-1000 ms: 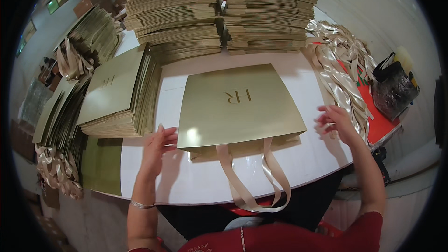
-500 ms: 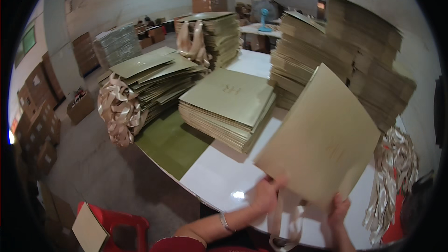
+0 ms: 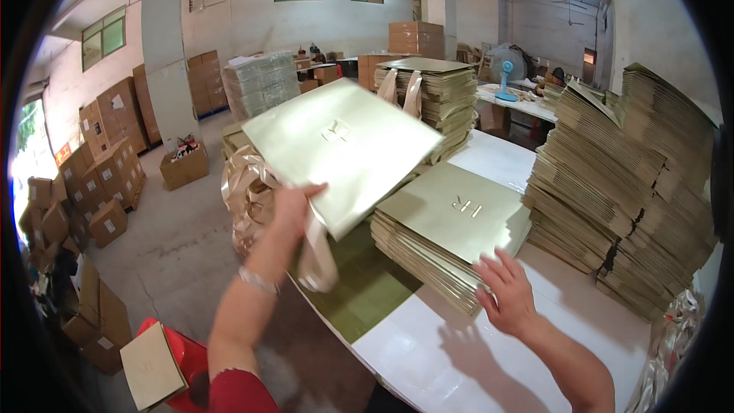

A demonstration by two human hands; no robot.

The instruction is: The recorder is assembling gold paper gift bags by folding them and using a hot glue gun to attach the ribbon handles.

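My left hand (image 3: 290, 210) grips a flat gold paper bag (image 3: 344, 149) by its near edge, fingers closed over it. A satin ribbon handle (image 3: 317, 260) dangles below that edge. The bag is held above a pile whose bunched ribbons (image 3: 246, 183) hang over the table's left side. My right hand (image 3: 506, 291) is open, fingers spread, holding nothing. It hovers by the near right corner of a neat stack of flat gold bags (image 3: 451, 214); whether it touches them I cannot tell.
Tall stacks of folded bags (image 3: 612, 176) rise at the right of the white table (image 3: 436, 352). Another stack with ribbons (image 3: 440, 99) stands at the back. A red stool (image 3: 191, 359) with a flat bag on it is at lower left, cartons (image 3: 115, 172) beyond.
The bag has swung from the right side over to the left pile, now in my left hand alone. My right hand has let go of it. The view has turned left and up.
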